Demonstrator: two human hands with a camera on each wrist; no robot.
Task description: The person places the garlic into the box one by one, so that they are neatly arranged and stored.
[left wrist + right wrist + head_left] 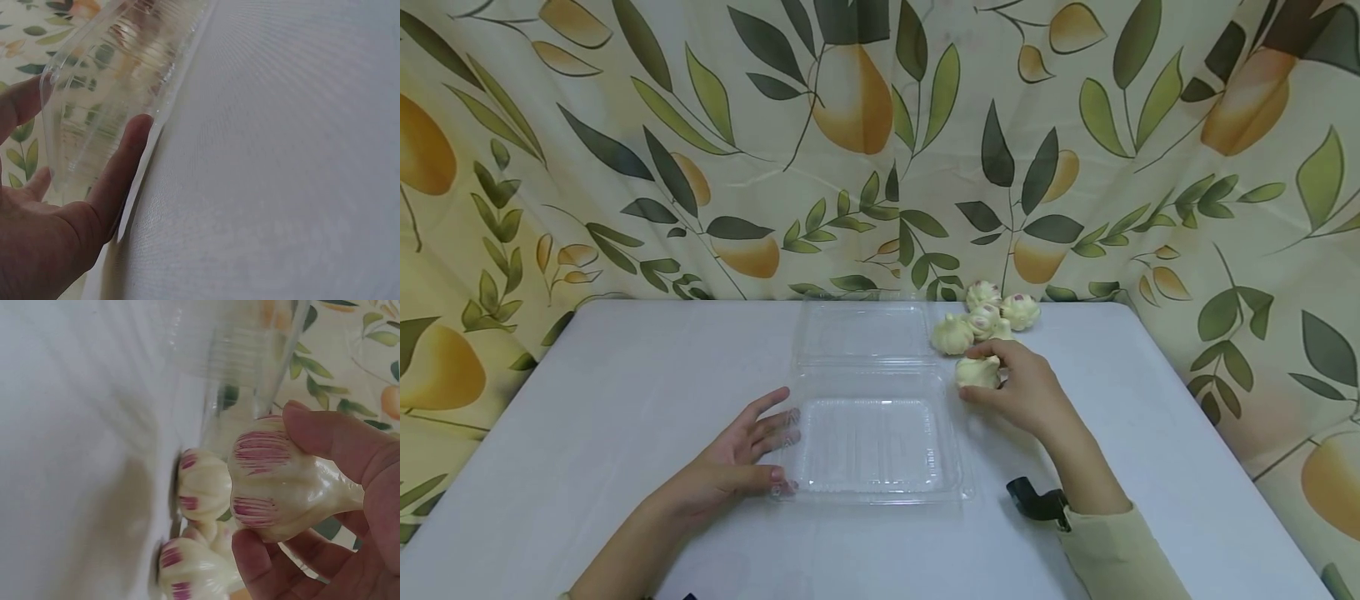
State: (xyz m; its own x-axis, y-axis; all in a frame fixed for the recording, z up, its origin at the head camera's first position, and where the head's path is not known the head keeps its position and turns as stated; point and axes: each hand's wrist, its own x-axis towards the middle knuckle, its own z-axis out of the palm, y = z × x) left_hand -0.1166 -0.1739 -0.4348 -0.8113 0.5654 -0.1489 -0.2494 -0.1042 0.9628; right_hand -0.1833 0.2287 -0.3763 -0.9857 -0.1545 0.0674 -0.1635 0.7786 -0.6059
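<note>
A clear plastic container (872, 492) lies with its lid (865, 333) folded back on the white table. My left hand (730, 467) touches the container's left side, fingers spread and thumb at the near left corner; in the left wrist view the fingers of that hand (69, 219) rest along the clear wall (94, 125). My right hand (1026, 387) pinches a garlic bulb (976, 373) between thumb and fingers, right of the container. The right wrist view shows the bulb (275, 478), cream with purple streaks, in my right hand (350, 487).
Several more garlic bulbs (983, 321) sit together at the table's back, right of the lid. A black device (1036, 502) is at my right wrist. A leaf-and-fruit patterned cloth (850, 167) hangs behind the white table (625, 375).
</note>
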